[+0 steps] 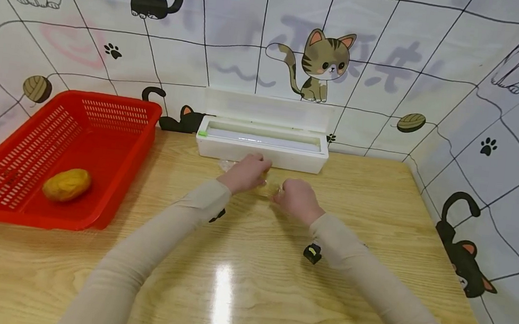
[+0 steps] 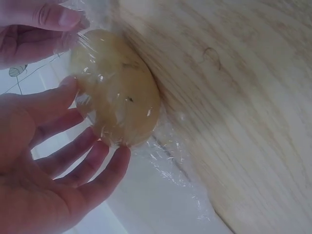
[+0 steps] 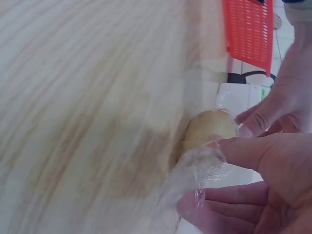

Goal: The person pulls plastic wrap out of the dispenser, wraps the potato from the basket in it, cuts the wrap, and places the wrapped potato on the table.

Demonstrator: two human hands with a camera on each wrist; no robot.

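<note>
A pale potato (image 2: 119, 92) lies on the wooden table, covered in clear cling film (image 2: 180, 165) that spreads out loosely past its end. Bent around one side of it is my left hand (image 2: 53, 151), thumb and fingertips against the wrapped skin. My right hand (image 1: 300, 200) works at the opposite end. In the right wrist view its thumb and fingers pinch the bunched film (image 3: 195, 170) beside the potato. From the head view, both hands hide most of the potato.
Just behind the hands stands a white cling film box (image 1: 260, 155), its lid raised and a roll inside. At left, a red plastic basket (image 1: 117, 188) holds one yellow, potato-like item (image 1: 67, 184). Cat-patterned sheeting (image 1: 232, 62) walls the table's back and sides.
</note>
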